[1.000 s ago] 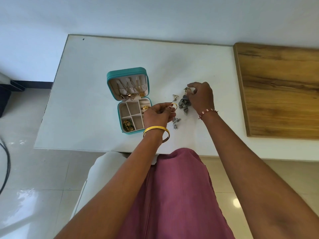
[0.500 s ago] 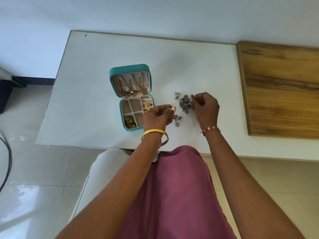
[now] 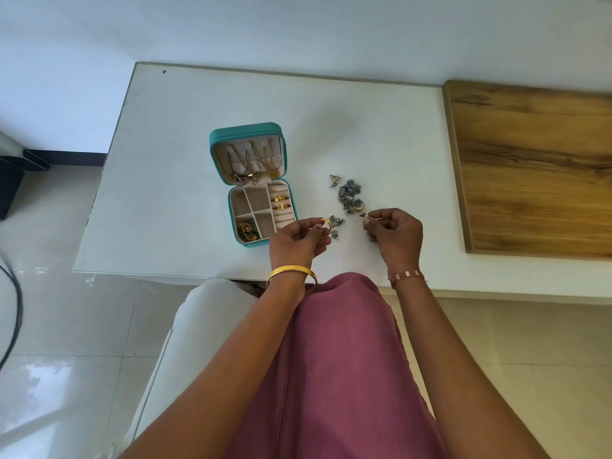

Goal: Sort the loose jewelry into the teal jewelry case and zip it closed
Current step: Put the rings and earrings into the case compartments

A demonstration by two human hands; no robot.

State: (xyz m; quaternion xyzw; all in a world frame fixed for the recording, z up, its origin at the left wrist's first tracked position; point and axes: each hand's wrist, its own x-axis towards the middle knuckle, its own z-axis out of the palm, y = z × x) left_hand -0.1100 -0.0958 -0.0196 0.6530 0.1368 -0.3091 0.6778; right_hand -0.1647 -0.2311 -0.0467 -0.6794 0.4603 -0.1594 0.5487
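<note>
Seated person is wearing mauve clothing and wrist jewellery, arms bare to above the elbow.

A plain gold bangle (image 3: 291,272) is circling the wrist of the left hand (image 3: 299,241), while a thin band of red and white beads (image 3: 406,275) is sitting on the wrist of the right hand (image 3: 395,238), to the right of the bangle. Below the bangle, a dusty-pink garment (image 3: 334,369) is covering the lap, a seam running down its length.

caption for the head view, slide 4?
Left hand pinches a gold ring, right hand a small piece, beside the open teal jewelry case and loose jewelry.
</note>
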